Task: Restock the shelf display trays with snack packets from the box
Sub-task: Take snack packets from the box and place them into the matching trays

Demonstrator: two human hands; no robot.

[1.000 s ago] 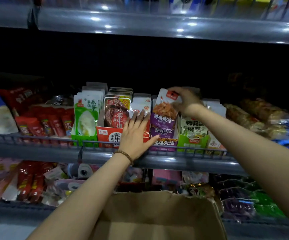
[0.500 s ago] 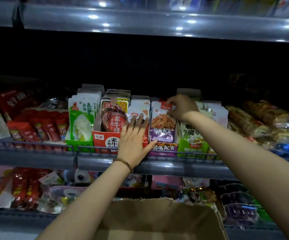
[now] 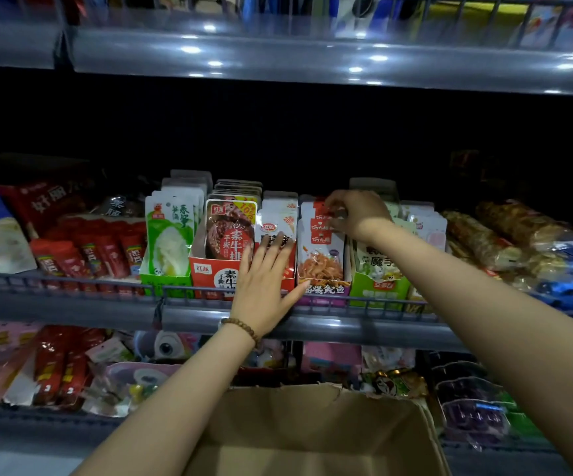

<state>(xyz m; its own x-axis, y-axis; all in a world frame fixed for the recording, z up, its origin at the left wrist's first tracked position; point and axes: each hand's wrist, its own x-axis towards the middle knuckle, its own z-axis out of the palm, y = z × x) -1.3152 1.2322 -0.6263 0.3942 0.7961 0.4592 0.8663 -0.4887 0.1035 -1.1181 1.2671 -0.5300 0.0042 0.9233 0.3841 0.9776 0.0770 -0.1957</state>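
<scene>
Fingers [image 3: 276,244] of left hand [image 3: 264,286] lie flat against red tray [image 3: 209,269]; right hand [image 3: 360,214] pinches squid packets [image 3: 321,261] with curled fingers.

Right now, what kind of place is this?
Likely a shop snack aisle: grey metal shelf, purple cardboard display tray of upright snack packets, open brown cardboard box below.

Cardboard display trays stand side by side on the middle shelf [image 3: 364,329]: a green tray [image 3: 165,282] at left, a red tray [image 3: 209,273], a purple tray [image 3: 323,295], then a second green tray [image 3: 379,287]. Each holds upright snack packets. The right hand [image 3: 357,214] pinches the tops of the white shredded-squid packets [image 3: 321,257] in the purple tray. The brown box [image 3: 312,438] sits open, nearest, below.
</scene>
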